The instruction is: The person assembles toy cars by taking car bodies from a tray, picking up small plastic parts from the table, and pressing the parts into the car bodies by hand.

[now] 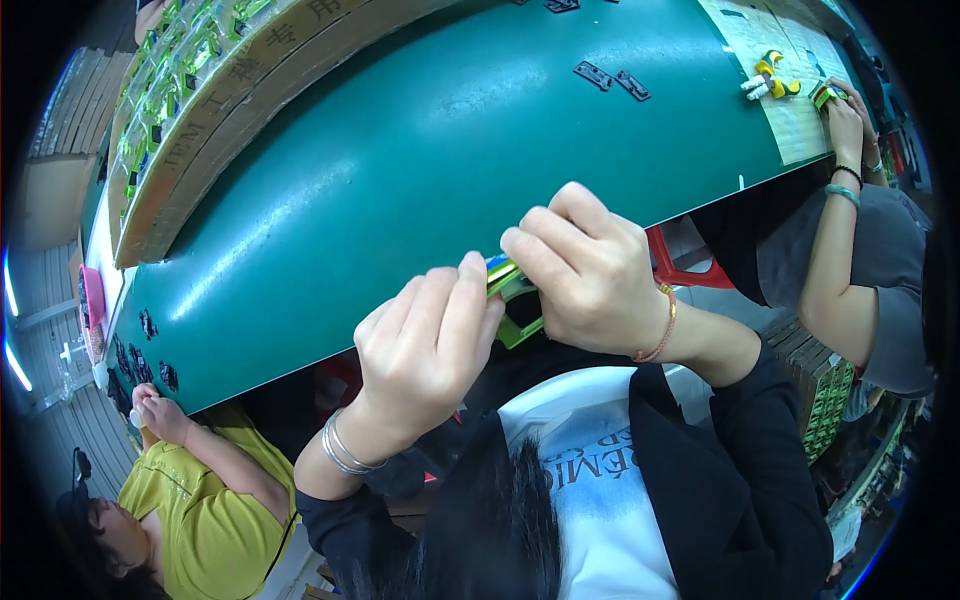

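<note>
My left hand [425, 345] and right hand [592, 275] pinch a green frame [515, 335]; dark plates [592, 75] lie far right.

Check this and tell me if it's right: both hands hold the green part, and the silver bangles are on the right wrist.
Wrong side: the head view shows the silver bangles on the left wrist. The left hand and right hand do both hold the green part.

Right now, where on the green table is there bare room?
The table is bare between the cardboard box, two black plates and the left hand. Crowded: far left, with black parts; far right, with paper and yellow things.
</note>
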Demonstrator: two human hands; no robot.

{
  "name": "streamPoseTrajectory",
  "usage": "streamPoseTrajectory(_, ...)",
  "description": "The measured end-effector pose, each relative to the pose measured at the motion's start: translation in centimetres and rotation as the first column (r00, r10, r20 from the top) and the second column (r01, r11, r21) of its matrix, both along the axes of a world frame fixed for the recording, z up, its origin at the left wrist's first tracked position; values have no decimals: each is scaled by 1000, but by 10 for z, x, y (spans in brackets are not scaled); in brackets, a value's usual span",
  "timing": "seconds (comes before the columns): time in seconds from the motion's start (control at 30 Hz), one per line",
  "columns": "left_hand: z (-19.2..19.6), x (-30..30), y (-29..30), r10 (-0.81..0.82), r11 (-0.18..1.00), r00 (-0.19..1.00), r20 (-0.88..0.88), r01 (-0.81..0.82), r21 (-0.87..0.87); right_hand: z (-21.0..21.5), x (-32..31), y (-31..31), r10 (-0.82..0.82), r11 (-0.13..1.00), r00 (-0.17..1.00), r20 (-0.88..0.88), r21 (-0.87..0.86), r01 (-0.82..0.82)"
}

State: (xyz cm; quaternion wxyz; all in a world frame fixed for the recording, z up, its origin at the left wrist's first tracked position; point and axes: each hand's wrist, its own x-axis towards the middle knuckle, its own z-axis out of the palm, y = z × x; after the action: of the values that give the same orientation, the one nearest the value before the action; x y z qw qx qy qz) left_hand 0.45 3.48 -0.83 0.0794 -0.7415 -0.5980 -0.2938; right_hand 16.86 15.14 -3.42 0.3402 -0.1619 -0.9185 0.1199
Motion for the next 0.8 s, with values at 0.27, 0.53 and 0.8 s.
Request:
streamPoseTrajectory(0.27, -3, -3, -15, -110, 978, 993, 39, 115, -175, -11, 7, -2, 285, 955, 959, -10, -86, -285)
streamPoseTrajectory(0.53, -17, -28, 30, 124, 990, 991, -43, -126, -56, -27, -35, 35, 212, 964, 977, -38, -159, -215)
streamPoseTrajectory(0.8, -12, -29, 37, 98, 979, 995, -30, -102, -174, -13, -38, 35, 214, 955, 975, 50, -220, -199)
